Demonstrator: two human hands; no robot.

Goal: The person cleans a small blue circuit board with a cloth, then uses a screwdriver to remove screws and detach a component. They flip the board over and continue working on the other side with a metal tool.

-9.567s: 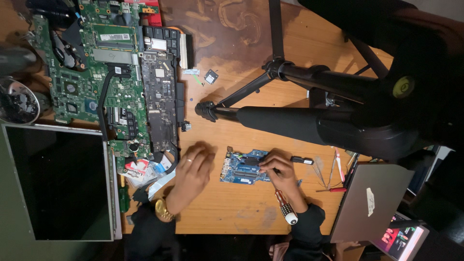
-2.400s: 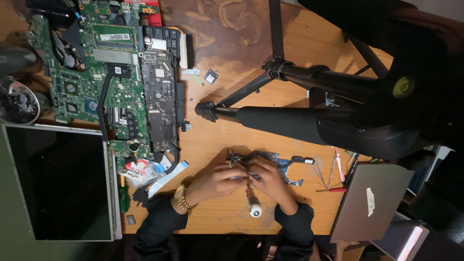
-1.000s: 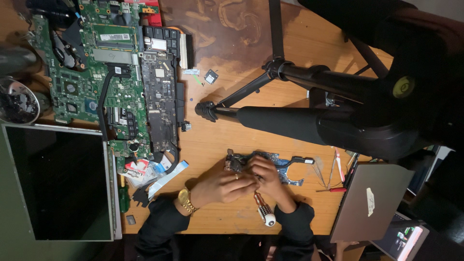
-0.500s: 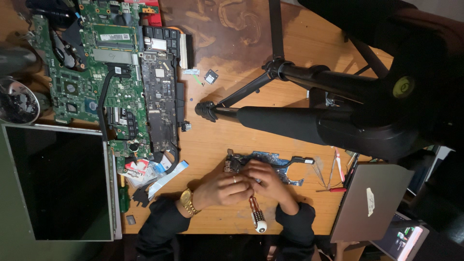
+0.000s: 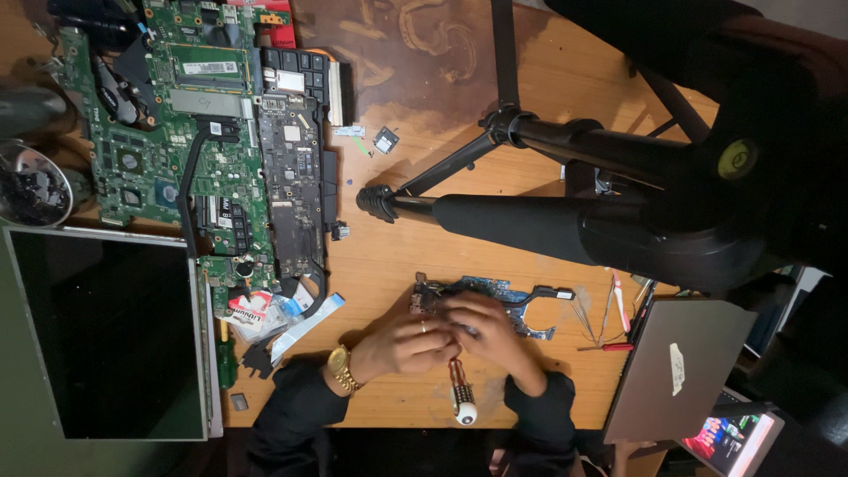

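Head view showed left hand (image 5: pixel 408 340) pinning the small blue circuit board (image 5: pixel 495 296), right hand (image 5: pixel 481 327) gripping a screwdriver (image 5: pixel 460 393); board looked not yet fully stripped.

This is an electronics repair workshop. A wooden worktop (image 5: pixel 530 106) carries stripped laptop parts: large green motherboards (image 5: pixel 168 132), a dark narrow board (image 5: pixel 296 177), a bare screen panel (image 5: pixel 106 331), loose ribbon cables (image 5: pixel 305 322) and small chips (image 5: pixel 385 139). A small blue board (image 5: pixel 521 296) lies near a red screwdriver (image 5: pixel 609 347) and tweezers (image 5: pixel 585 314). A closed silver laptop (image 5: pixel 676 367) sits at the edge, and a black tripod (image 5: pixel 530 212) stands over it all.
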